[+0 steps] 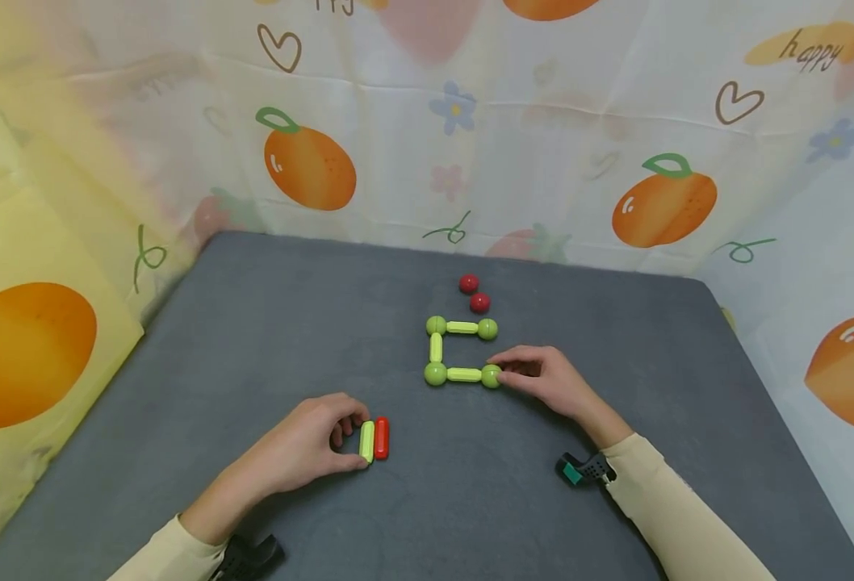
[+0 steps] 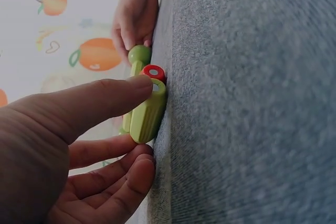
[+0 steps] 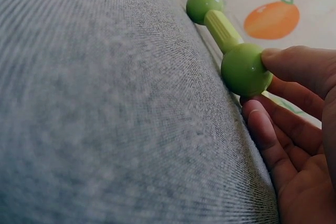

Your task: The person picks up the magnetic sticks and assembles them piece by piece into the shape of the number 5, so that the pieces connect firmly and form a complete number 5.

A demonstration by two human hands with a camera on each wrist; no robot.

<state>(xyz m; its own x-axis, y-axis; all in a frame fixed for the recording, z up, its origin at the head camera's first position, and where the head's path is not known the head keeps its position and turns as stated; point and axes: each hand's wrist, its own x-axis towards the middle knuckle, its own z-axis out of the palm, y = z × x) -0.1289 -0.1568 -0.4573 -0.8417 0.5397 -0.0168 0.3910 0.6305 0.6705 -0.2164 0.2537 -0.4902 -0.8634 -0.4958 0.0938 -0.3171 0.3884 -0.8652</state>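
Thumb and forefinger of my left hand [image 1: 318,442] pinch a light-green ribbed magnetic rod [image 1: 366,442] by its two ends. Right beside that rod lies a red rod [image 1: 381,438]; in the left wrist view its round end [image 2: 153,72] peeks out past the light-green one [image 2: 146,116]. My right hand [image 1: 554,381] holds a green ball [image 1: 491,376], thumb on one side and fingertips on the other, as the right wrist view shows. This ball ends a three-sided outline of green balls and light-green rods [image 1: 463,375], its gap facing right.
Two red balls [image 1: 469,283] sit behind the outline on the dark grey tabletop [image 1: 289,323]. A fruit-printed cloth [image 1: 398,161] hangs behind the table and along its sides. Both wrists wear black straps.
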